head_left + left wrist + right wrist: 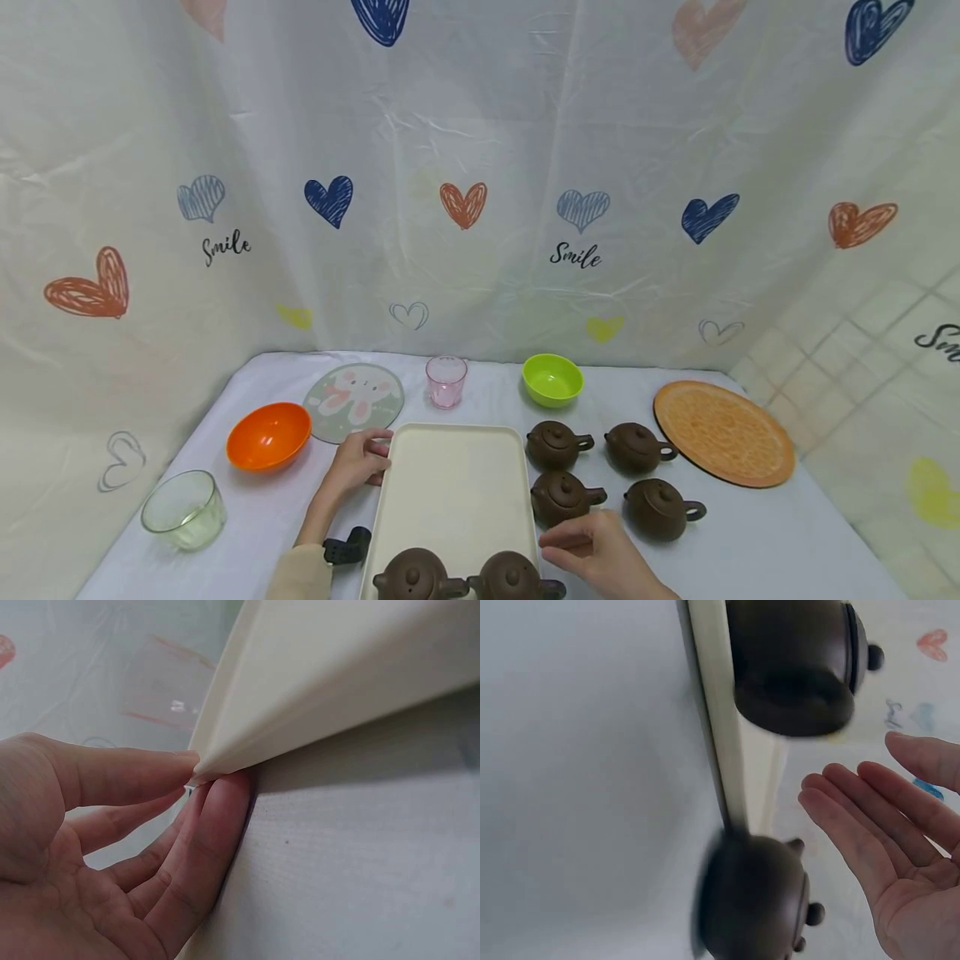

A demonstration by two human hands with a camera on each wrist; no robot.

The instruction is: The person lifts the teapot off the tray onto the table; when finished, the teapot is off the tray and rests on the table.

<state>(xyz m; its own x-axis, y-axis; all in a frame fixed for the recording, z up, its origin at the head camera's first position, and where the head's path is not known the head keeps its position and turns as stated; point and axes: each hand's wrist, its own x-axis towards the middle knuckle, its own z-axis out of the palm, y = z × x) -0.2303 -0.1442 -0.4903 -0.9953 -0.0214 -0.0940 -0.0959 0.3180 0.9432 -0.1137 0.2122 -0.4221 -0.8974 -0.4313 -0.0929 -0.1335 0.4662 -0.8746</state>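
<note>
A cream rectangular tray (pixel 457 479) lies on the white-covered table. My left hand (pixel 362 463) pinches its upper left edge; in the left wrist view the thumb lies on the rim (pixel 206 761) and the fingers are underneath. Two brown teapots, a left one (pixel 416 573) and a right one (pixel 510 575), stand at the tray's near end. My right hand (pixel 596 552) hovers by the tray's right side, holding nothing, its fingers apart from the teapots in the right wrist view. Beside it on the table are several more brown teapots, the closest one (pixel 562 497) touching or nearly touching the tray.
An orange bowl (pixel 268 437) and a clear glass bowl (pixel 184 510) stand at the left. Behind are a bunny-print round mat (pixel 354 402), a pink glass (pixel 446 383) and a green bowl (pixel 552 382). A tan round mat (pixel 723 433) lies far right.
</note>
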